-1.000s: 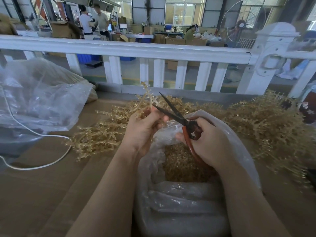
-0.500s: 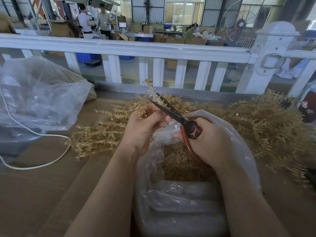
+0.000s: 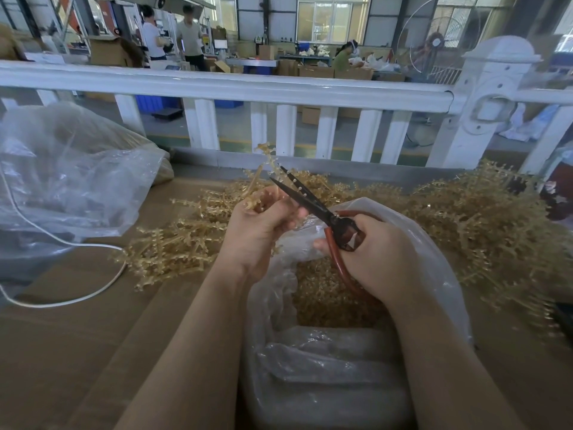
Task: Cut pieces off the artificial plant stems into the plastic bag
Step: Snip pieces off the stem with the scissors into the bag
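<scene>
Head view: your left hand [image 3: 263,225] pinches a stem [image 3: 263,162] just above the bag [image 3: 434,262]; your right hand [image 3: 381,256] grips the scissors [image 3: 307,198], blades nearly together. Cut pieces [image 3: 325,299] already fill the bag's bottom. Big piles [image 3: 483,221] beside it remain, so much is left.

The right hand [image 3: 376,252] is covering most of the red handles of the scissors [image 3: 313,203], so its fingers in the loops are not showing. The left hand [image 3: 259,226] is hiding the lower end of the stem [image 3: 259,169] it is gripping. The plastic bag [image 3: 325,367] is running off the bottom edge, both forearms crossing over it. Whether the blades are touching the stem is unclear. The pile of stems [image 3: 483,225] is blurring toward the table's right edge.
</scene>
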`<action>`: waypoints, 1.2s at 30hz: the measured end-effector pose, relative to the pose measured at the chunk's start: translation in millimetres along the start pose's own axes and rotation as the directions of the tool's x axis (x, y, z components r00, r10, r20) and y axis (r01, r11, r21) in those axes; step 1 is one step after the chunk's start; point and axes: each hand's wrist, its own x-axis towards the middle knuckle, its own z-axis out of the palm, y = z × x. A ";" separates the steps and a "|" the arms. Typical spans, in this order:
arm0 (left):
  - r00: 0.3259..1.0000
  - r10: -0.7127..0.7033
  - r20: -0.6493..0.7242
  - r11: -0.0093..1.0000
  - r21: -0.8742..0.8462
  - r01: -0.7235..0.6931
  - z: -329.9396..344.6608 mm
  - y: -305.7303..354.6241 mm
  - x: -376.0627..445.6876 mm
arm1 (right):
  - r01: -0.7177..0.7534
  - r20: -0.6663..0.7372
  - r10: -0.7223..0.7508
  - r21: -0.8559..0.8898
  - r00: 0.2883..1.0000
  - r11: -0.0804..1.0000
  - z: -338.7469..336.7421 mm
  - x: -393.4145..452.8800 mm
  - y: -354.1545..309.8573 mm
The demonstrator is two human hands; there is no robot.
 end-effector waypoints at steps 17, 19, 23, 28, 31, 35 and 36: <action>1.000 -0.024 -0.002 0.999 0.037 0.024 3.6 -2.2 -1.5 | -0.015 -0.004 0.015 -0.062 1.000 0.998 1.4 -0.3 1.9; 1.000 -0.016 0.012 0.999 0.050 0.016 4.2 -2.9 -1.6 | -0.020 -0.002 0.020 -0.061 1.000 0.998 1.0 -0.3 0.5; 0.999 -0.019 0.036 0.998 0.052 0.017 4.3 -2.4 -1.7 | -0.036 -0.004 0.035 -0.056 0.999 0.998 0.8 0.9 -1.5; 0.998 -0.070 0.008 0.997 -0.024 0.070 4.1 -0.3 -2.2 | -0.059 0.027 0.061 -0.045 0.998 0.997 1.9 2.5 0.0; 0.997 -0.075 -0.019 0.995 -0.059 0.074 4.1 0.0 -2.2 | -0.073 0.040 0.074 -0.038 0.996 0.997 2.1 2.7 -0.4; 0.996 -0.075 -0.046 0.993 -0.094 0.070 4.5 -0.8 -2.2 | -0.085 0.049 0.086 -0.032 0.995 0.996 2.1 2.8 -1.5; 0.996 -0.075 -0.055 0.994 -0.086 0.070 4.9 -1.7 -1.5 | -0.081 0.044 0.082 -0.028 0.996 0.996 1.9 2.5 -2.2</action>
